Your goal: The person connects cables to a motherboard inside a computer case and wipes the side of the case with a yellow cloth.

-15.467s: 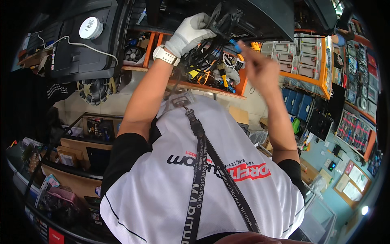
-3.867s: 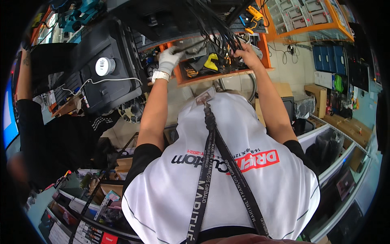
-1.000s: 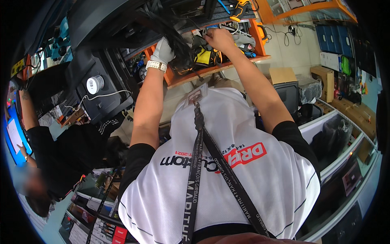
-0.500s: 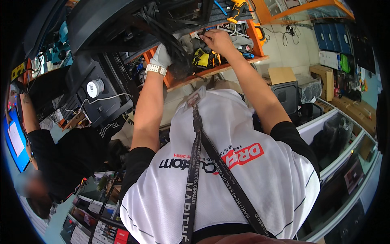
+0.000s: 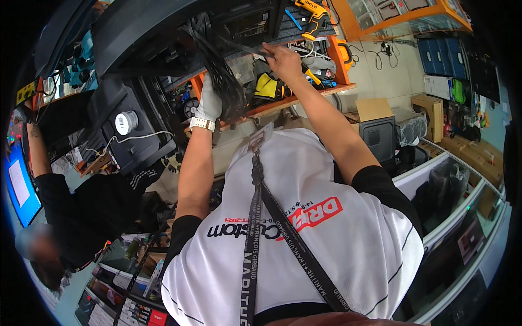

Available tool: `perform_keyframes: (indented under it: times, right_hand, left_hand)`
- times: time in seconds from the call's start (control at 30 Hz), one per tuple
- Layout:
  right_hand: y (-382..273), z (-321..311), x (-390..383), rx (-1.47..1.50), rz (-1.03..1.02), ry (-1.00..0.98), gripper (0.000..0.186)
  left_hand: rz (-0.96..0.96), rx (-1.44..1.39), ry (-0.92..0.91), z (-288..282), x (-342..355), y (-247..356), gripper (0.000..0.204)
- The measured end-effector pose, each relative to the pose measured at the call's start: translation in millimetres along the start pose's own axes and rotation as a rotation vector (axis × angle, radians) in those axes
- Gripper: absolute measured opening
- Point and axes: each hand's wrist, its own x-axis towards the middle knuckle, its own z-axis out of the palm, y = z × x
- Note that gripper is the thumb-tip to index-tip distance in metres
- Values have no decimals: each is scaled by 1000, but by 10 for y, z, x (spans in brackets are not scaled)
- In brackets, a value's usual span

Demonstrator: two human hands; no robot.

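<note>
A thick bundle of black flat cables (image 5: 224, 84) hangs from a large black computer case (image 5: 147, 35) over an open drawer. My left hand (image 5: 209, 103), in a pale glove with a white watch at the wrist, is closed around the bundle's left side; its fingertips are partly hidden behind the cables. To the right, my bare right hand (image 5: 284, 61) pinches one black cable strand (image 5: 243, 48), stretched away from the bundle. Below the right hand, a yellow and black pouch (image 5: 267, 86) lies in the drawer among tools.
The orange wooden drawer (image 5: 348, 87) sticks out toward me. A yellow and black power tool (image 5: 315, 19) rests on the bench above it. At left are a white round tub (image 5: 126, 123) on a black case and a co-worker (image 5: 92, 212). Cartons (image 5: 429, 114) stand at right.
My right hand has risen slightly, and the strand in it now stretches clear of the bundle. My left hand has shifted down and left, still at the cables.
</note>
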Motion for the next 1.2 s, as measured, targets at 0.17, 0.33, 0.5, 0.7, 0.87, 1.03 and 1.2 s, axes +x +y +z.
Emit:
perform_keyframes:
  times: [0.17,0.33,0.5,0.7,0.87,1.03,1.2]
  right_hand:
    - [385,287,98,-56,131,-33,32]
    - [185,432,313,-228,347,-182,45]
    - [-94,398,-159,22,436,-62,70]
    - [-594,237,-660,458,581,-102,43]
    - [-523,111,-729,260,585,-73,28]
    - [-53,-71,-1053,-125,665,-282,55]
    - [877,-364,-1424,-156,746,-280,53]
  left_hand:
    - [67,1,105,52,19,-84,88]
    - [187,312,10,86,-114,-259,61]
    - [247,394,53,63,-88,-358,49]
    - [280,555,45,55,-182,-269,59]
    - [361,628,102,60,-285,-161,79]
    - [597,593,353,259,-297,-201,71]
    - [575,726,250,897,-636,69,37]
